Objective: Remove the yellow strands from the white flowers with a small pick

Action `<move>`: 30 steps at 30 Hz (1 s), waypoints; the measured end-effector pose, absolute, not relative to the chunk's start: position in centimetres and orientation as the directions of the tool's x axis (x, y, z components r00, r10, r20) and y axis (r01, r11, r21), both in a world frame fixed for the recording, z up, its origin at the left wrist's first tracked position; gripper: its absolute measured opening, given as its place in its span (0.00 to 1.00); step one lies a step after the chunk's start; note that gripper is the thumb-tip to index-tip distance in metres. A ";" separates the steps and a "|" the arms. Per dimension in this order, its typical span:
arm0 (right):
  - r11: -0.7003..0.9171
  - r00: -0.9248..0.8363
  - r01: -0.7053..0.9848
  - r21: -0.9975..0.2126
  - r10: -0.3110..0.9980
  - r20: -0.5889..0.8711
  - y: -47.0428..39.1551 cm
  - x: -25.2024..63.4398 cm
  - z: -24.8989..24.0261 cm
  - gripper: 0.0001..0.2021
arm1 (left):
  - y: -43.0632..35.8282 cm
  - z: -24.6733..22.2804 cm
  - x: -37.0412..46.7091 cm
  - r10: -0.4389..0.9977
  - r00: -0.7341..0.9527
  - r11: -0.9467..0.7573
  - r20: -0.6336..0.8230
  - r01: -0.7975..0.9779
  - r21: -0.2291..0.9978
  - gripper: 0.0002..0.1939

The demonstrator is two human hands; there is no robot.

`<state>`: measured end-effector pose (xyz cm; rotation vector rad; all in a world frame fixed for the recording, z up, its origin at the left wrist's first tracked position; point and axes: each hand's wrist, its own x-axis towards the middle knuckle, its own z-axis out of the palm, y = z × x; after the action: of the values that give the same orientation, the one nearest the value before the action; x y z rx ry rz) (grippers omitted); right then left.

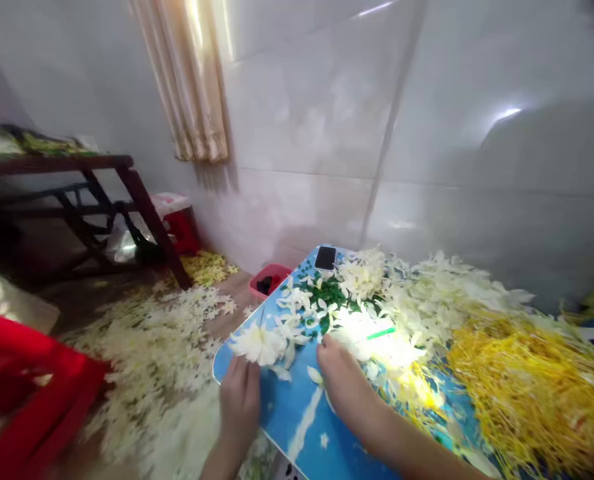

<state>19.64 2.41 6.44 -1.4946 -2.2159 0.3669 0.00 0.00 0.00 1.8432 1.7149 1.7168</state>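
My left hand (241, 392) is at the left edge of the blue table (344, 443), its fingers pinched beneath a full white flower (259, 343). A thin dark line, perhaps a needle or wire, rises just above that flower. Over the middle of the table, my right hand (341, 370) is closed beside a brightly lit heap of white petals; whatever its fingertips grip is hidden. A slim green stick (381, 333) lies on that heap. One loose petal (315, 375) rests on the tabletop between my hands.
White petals (441, 290) and yellow strands (531, 380) are piled on the right. Small green pieces (329, 293) and a phone (325, 258) lie toward the back. A pink basin (267, 280), scattered floor petals (171, 353) and a red chair (31, 393) are left. Behind stands a tiled wall.
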 end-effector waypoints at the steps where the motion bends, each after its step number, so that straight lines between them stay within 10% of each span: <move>1: 0.382 -0.325 0.810 -0.445 0.924 0.202 2.4 19.8 6.4 0.17 | 0.0 -0.1 -0.1 0.727 -0.270 -0.365 0.631 0.627 0.688 0.14; 16: 0.345 -0.153 0.482 -0.806 0.938 0.310 -1.1 25.1 10.3 0.04 | -4.9 -0.4 1.8 0.789 -0.148 -0.417 0.596 0.583 0.697 0.16; 30: 0.405 -0.151 0.531 -0.744 0.909 0.388 -1.5 24.8 7.6 0.07 | -4.5 0.5 4.6 0.840 0.084 -0.481 0.535 0.571 0.665 0.11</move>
<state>24.82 -1.51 7.58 -1.2449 -1.8153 0.5620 4.57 -4.53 0.45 2.0816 1.4081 1.3495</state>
